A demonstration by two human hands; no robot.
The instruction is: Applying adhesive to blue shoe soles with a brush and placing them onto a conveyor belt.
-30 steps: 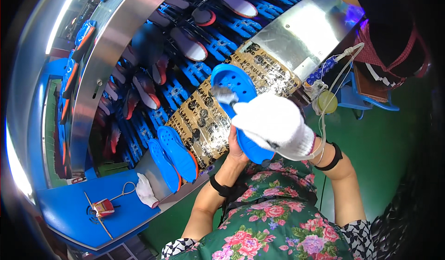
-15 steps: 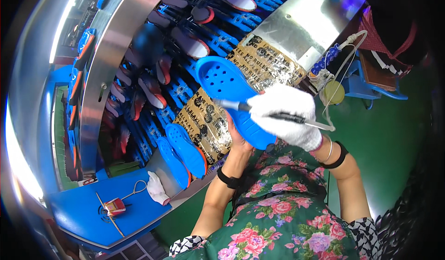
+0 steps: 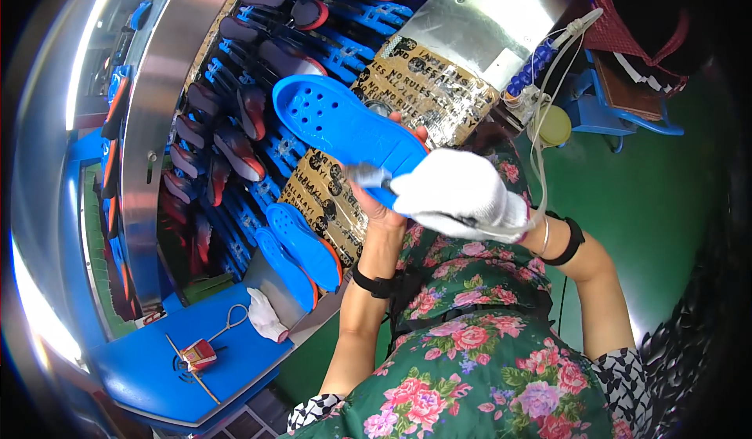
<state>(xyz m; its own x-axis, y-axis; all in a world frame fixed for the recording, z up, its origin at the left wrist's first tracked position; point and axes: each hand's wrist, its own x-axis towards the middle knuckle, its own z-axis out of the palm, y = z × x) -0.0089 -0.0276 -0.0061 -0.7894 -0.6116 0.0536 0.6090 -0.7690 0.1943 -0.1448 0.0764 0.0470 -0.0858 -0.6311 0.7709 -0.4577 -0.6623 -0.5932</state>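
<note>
My bare left hand (image 3: 374, 204) grips a blue shoe sole (image 3: 345, 130) from beneath, its fingertips curling over the far edge. The sole is tilted, with a cluster of holes at its far left end. Over the near edge of the sole, my right hand (image 3: 458, 192), in a white knit glove, is closed on a brush (image 3: 368, 175) whose bristles are blurred by motion. A pale tube (image 3: 540, 161) runs up from near the right wrist. Two more blue soles with orange edges, one (image 3: 307, 243) beside the other (image 3: 285, 270), lie left of my left forearm.
Shoe uppers (image 3: 235, 151) and blue soles fill a rack beyond a metal rail (image 3: 160, 102). Taped brown cardboard (image 3: 442, 98) covers the ledge under my hands. On the blue table (image 3: 137, 361) are a white glove (image 3: 266, 314) and a red container (image 3: 198, 354). A blue stool (image 3: 599, 118) stands right.
The sole and both hands have shifted left, and the sole has turned to lie flatter across the view. The brush has moved toward the sole's near edge. Surroundings have slid slightly left.
</note>
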